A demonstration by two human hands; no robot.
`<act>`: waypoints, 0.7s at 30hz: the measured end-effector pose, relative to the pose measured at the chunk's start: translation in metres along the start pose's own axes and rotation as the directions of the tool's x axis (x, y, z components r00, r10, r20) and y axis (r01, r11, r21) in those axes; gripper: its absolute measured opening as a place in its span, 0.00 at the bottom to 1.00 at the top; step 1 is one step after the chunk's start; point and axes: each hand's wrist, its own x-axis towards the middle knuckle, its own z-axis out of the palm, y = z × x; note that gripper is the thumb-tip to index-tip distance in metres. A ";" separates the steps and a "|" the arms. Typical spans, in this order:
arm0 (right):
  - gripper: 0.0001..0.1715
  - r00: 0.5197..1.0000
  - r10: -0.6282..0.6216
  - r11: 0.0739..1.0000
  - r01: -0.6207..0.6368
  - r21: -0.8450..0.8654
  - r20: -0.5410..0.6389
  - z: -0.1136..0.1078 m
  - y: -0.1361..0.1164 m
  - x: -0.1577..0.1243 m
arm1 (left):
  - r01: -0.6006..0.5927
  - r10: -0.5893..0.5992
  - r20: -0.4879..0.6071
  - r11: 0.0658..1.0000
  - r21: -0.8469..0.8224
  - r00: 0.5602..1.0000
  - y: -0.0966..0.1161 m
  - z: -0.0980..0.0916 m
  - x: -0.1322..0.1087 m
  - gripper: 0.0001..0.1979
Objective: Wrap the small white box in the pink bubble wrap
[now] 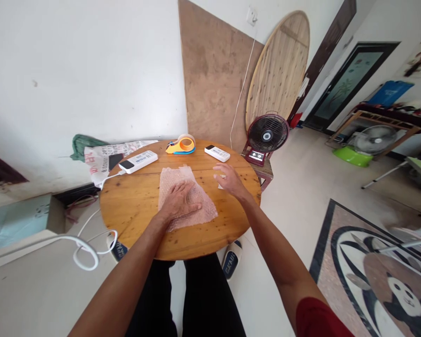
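Pinkish bubble wrap lies flat near the middle of the round wooden worktop, a little to the left. On it rests the left hand, palm down, fingers stretched out and thumb spread wide to the right; it presses on the wrap without gripping it. To the right, apart from the wrap, the right hand is loosely curled, thumb and fingers apart, with nothing visible in its grasp; whether it touches the worktop, I cannot tell. A small pale scrap shows just under it.

Along the far edge stands an orange tape dispenser with a blue base. On its left lies a white device with a dark end and a white cable; on its right, a smaller white device. Beyond the worktop's far right edge, a dark fan sits on a stool.
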 end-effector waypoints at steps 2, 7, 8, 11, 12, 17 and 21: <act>0.26 0.992 0.069 0.993 -0.058 -0.102 0.108 -0.013 0.010 -0.004 | -0.012 0.012 0.004 1.000 0.000 1.000 -0.001 0.000 0.000 0.49; 0.42 0.919 0.295 0.930 -0.214 -0.298 0.263 -0.024 0.029 -0.012 | -0.024 0.024 0.000 1.000 0.015 1.000 -0.003 0.002 0.000 0.49; 0.42 0.910 0.319 0.922 -0.233 -0.310 0.265 -0.023 0.031 -0.014 | -0.027 0.027 0.002 0.999 0.017 1.000 -0.003 0.002 0.000 0.49; 0.36 0.907 0.327 0.923 -0.246 -0.298 0.266 -0.016 0.033 -0.016 | -0.031 0.031 0.014 0.999 0.031 0.999 -0.003 0.002 0.000 0.49; 0.32 0.907 0.327 0.925 -0.250 -0.287 0.264 -0.013 0.034 -0.017 | -0.032 0.031 0.015 0.999 0.035 0.999 -0.003 0.002 0.000 0.50; 0.17 0.907 0.382 0.923 -0.364 -0.128 0.178 -0.014 0.031 -0.018 | -0.028 0.028 0.000 0.999 0.032 1.000 -0.002 0.002 -0.001 0.50; 0.17 0.933 0.328 0.880 -0.359 0.312 0.148 -0.033 -0.002 -0.016 | -0.038 0.038 -0.020 0.999 -0.023 0.999 -0.002 0.000 0.000 0.49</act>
